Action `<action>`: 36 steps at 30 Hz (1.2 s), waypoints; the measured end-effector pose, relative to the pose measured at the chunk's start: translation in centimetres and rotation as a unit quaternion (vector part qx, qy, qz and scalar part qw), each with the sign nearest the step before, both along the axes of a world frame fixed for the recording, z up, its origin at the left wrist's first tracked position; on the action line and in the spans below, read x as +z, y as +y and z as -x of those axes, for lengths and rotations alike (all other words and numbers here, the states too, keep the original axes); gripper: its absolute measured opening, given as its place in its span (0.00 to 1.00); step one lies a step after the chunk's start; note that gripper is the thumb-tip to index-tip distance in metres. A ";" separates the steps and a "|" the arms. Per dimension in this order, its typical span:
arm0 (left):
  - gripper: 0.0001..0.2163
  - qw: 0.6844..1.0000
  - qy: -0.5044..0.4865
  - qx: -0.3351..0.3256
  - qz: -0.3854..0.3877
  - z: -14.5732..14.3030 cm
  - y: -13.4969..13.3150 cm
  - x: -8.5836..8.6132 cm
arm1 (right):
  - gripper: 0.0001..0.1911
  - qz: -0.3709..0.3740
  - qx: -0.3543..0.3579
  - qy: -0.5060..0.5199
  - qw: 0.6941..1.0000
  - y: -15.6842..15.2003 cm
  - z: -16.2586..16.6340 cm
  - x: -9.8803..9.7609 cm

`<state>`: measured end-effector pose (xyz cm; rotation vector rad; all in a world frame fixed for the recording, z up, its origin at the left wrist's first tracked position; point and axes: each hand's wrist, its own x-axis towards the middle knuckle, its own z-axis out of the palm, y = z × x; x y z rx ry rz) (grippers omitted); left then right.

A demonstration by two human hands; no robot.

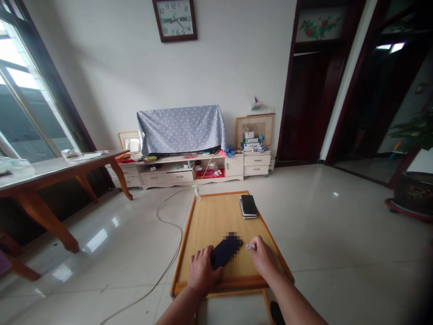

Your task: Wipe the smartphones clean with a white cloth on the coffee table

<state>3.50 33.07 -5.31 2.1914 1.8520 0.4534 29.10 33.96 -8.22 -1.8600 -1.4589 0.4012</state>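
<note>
My left hand grips the near left end of a dark blue phone, thumb on the near edge and fingers along the far side. The phone lies at a slant, low over or on the small wooden table; I cannot tell if it touches. Its far end is blurred out. Just to the right, my right hand is closed in a pinch on a small crumpled whitish wad, cloth or tissue. A stack of phones sits at the table's back right, a black one on top.
At the table's far left corner stands a clear pump bottle. A cable runs over the tiled floor on the left. A larger wooden table stands left, a low white cabinet ahead, a potted plant right.
</note>
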 end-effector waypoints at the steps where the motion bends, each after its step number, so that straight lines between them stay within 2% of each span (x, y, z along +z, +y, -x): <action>1: 0.32 1.000 -0.004 -0.006 -0.001 -0.3 -0.6 0.0 | 0.02 -0.006 -0.001 0.005 1.000 -0.3 0.0 0.2; 4: 0.33 1.000 -0.010 -0.014 -0.003 -0.6 -1.7 0.0 | 0.02 -0.028 0.014 0.007 0.999 -0.9 0.8 0.5; 10: 0.38 1.000 -0.009 -0.017 -0.009 0.1 -1.7 0.3 | 0.09 -0.041 0.040 -0.043 0.997 -0.7 3.0 0.6; 14: 0.32 0.999 -0.010 -0.029 -0.017 0.2 -1.8 0.5 | 0.14 -0.021 0.060 -0.097 0.993 -0.4 3.9 1.2; 18: 0.27 0.999 -0.014 -0.032 -0.024 0.4 -2.1 0.5 | 0.20 -0.004 0.095 -0.133 0.986 -2.1 6.4 1.5; 22: 0.24 0.999 -0.020 -0.031 -0.028 0.7 -2.1 0.2 | 0.26 0.017 0.201 -0.168 0.965 -5.2 9.5 1.2; 25: 0.24 0.999 -0.022 -0.031 -0.027 0.8 -2.1 0.1 | 0.29 0.043 0.263 -0.201 0.943 -5.8 9.3 1.6; 31: 0.28 0.999 -0.022 -0.016 -0.028 0.6 -2.1 -0.1 | 0.33 0.113 0.119 -0.236 0.958 -3.3 6.3 3.2; 33: 0.28 0.999 -0.026 -0.015 -0.029 0.7 -2.1 -0.2 | 0.34 0.103 0.152 -0.233 0.955 -3.9 7.1 3.0; 36: 0.28 0.999 -0.033 -0.021 -0.025 0.9 -2.0 -0.3 | 0.32 0.057 0.267 -0.208 0.939 -5.7 8.9 2.3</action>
